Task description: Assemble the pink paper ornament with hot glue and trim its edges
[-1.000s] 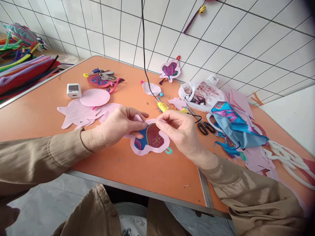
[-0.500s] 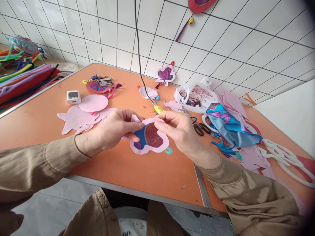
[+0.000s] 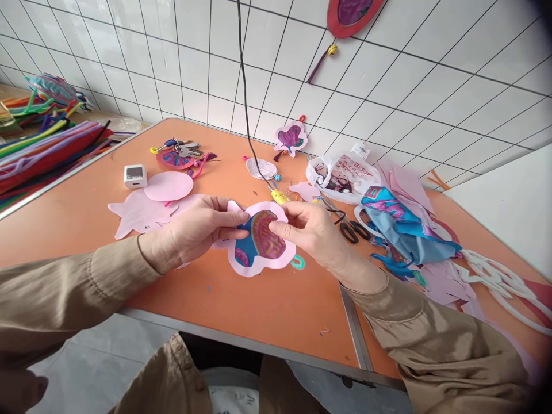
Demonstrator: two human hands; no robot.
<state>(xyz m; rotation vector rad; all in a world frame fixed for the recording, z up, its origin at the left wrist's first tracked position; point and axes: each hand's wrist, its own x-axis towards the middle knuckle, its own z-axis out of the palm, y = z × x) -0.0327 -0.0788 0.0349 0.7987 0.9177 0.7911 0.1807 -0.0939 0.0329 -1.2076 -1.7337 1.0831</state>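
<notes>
Between my hands is a pink foam cutout [image 3: 259,264] with a wavy edge, its middle filled with blue and dark red patterned fabric. My left hand [image 3: 207,225] pinches its upper left edge between thumb and fingers. On the right side, my right hand [image 3: 308,233] grips the edge, its thumb lying on the patterned fabric and its fingers behind. A teal loop [image 3: 298,262] shows at the cutout's lower right. Just behind the piece lies a yellow hot glue gun [image 3: 280,196] on a black cord. What my fingertips touch at the back is hidden.
Pink foam shapes [image 3: 138,211], a white charger [image 3: 135,176] and keys [image 3: 190,149] lie left on the orange table [image 3: 241,313]. To the right are black-handled scissors [image 3: 354,230], a plastic bag [image 3: 345,172], blue fabric [image 3: 409,230] and white cord [image 3: 491,276]. Colourful pipe cleaners [image 3: 47,149] fill the far left.
The cutout now faces me more fully, showing more of its fabric. My right thumb has slid down onto the fabric, and my left fingers have drawn back toward the edge.
</notes>
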